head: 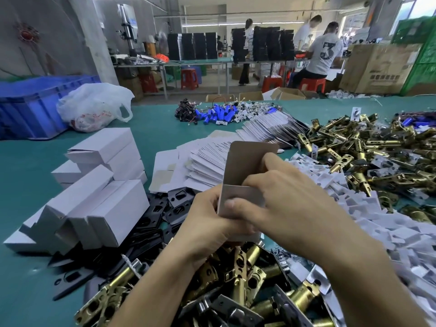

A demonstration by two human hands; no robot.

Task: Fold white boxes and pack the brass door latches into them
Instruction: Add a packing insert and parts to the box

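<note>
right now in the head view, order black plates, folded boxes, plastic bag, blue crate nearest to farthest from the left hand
From the left hand, which holds a box:
1. black plates, just left
2. folded boxes, farther left
3. plastic bag, far left
4. blue crate, past the bag

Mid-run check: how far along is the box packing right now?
Done: a pile of closed white boxes sits stacked on the left, though their contents cannot be seen. In hand: the left hand and right hand hold one open box, top flap up. Left: a fanned stack of flat blanks and big heaps of loose brass latches, so plenty remains.
</note>
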